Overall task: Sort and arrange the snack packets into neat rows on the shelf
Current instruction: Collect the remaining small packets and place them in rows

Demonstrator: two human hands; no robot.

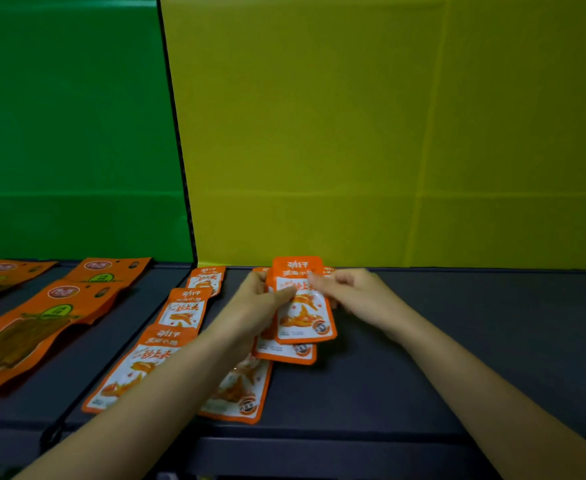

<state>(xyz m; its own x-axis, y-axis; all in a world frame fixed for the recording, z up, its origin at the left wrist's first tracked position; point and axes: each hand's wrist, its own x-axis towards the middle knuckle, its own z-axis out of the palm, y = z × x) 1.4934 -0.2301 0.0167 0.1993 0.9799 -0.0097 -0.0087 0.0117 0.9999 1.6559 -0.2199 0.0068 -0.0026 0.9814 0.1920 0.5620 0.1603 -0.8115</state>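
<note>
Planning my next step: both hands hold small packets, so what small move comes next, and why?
Probably slide the top packet off with the right hand and lay it at the back of the shelf, beside the row of three; the left hand holds the loose stack.

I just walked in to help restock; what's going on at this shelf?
A person is sorting snack packets on the dark shelf. The left hand and right hand together hold a fanned stack of small packets upright near the yellow back panel. To its left, three matching packets lie flat in a row running front to back. Larger orange packets lie further left, in front of the green panel.
</note>
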